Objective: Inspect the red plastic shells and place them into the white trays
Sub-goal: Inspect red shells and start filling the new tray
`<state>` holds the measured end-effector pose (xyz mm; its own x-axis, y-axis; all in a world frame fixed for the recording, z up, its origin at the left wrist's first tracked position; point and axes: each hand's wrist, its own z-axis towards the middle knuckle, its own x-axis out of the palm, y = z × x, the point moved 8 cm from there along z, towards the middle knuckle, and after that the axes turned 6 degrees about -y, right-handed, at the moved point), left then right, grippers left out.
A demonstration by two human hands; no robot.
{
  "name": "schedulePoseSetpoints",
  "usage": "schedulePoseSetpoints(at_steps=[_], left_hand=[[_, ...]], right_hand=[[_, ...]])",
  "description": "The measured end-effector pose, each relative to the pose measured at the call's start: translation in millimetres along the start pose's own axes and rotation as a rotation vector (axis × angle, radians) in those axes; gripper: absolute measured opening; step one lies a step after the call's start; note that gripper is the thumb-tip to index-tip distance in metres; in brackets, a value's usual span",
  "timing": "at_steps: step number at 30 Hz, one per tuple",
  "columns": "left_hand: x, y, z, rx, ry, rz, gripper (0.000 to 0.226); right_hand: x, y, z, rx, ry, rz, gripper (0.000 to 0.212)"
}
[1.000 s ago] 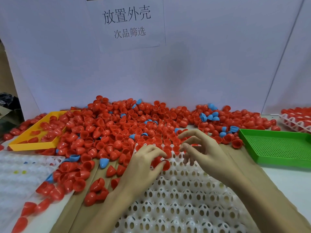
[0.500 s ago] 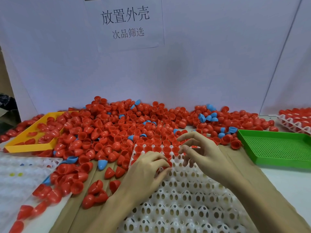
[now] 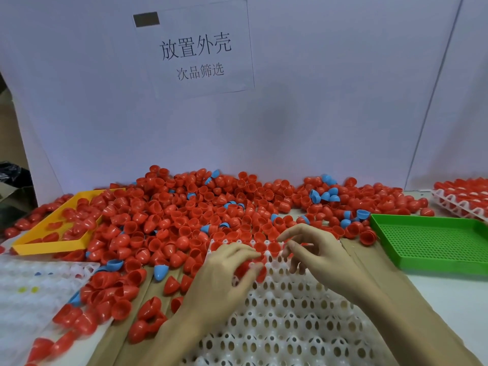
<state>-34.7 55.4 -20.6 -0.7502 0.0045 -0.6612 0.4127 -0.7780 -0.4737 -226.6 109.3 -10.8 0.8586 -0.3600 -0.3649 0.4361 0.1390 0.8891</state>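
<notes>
Head view, scene: heap of red shells (image 3: 184, 217) across the worktop (image 3: 435, 289), a few blue shells (image 3: 324, 194) mixed in; white tray (image 3: 290, 326) front and centre.
Head view, tray fill: only the far row holds seated shells (image 3: 266, 246), open mouths up; the cups nearer the camera are bare.
Head view, left hand (image 3: 224, 281): fingers curled round red shells at the tray's far left cups; grip closed on them, exact number hidden.
Head view, right hand (image 3: 317, 256): fingers spread and loosely bent above the far cups, holding nothing visible.
Head view, surroundings: yellow tray (image 3: 47, 245) at left with shells inside; green tray (image 3: 433, 244) at right; second filled white tray (image 3: 462, 199) at far right.
Shell orientation: dome-shaped; seated ones have the axis upright, rounded end down; loose ones point every way.
Step in hand, judged: seating shells in the second row.
Doing it well: check each rim for cracks, turn the mouth upward, press straight down into one cup, fill cups in order.
</notes>
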Motion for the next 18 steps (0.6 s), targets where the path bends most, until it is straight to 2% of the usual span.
schedulePoseSetpoints(at_steps=[2,4,7,11,14,16,18], left_hand=[[-8.6,16.4,20.5,-0.116,-0.052,-0.091,0.018],[-13.8,37.7,53.0,-0.174,-0.086,-0.041,0.011],[-12.2,76.2,108.1,-0.234,-0.074,0.095,0.020],[15.8,114.0,152.1,-0.206,0.122,0.297,0.026],[36.0,129.6,153.8,-0.198,0.211,0.392,0.018],[41.5,133.2,150.7,-0.197,0.187,0.407,0.011],[36.5,127.1,146.8,-0.181,0.091,0.398,0.008]], right_hand=[[-1.5,-1.4,0.8,-0.002,-0.012,0.005,0.021],[-2.7,-3.1,1.3,-0.002,-0.020,0.012,0.021],[-3.8,-4.8,2.3,-0.003,-0.030,0.022,0.021],[-4.5,-6.4,3.5,-0.014,-0.039,0.021,0.022],[-6.0,-6.1,4.4,-0.015,-0.044,0.031,0.023],[-8.3,-5.0,4.6,-0.016,-0.051,0.031,0.023],[-9.8,-3.9,4.0,-0.013,-0.051,0.030,0.023]])
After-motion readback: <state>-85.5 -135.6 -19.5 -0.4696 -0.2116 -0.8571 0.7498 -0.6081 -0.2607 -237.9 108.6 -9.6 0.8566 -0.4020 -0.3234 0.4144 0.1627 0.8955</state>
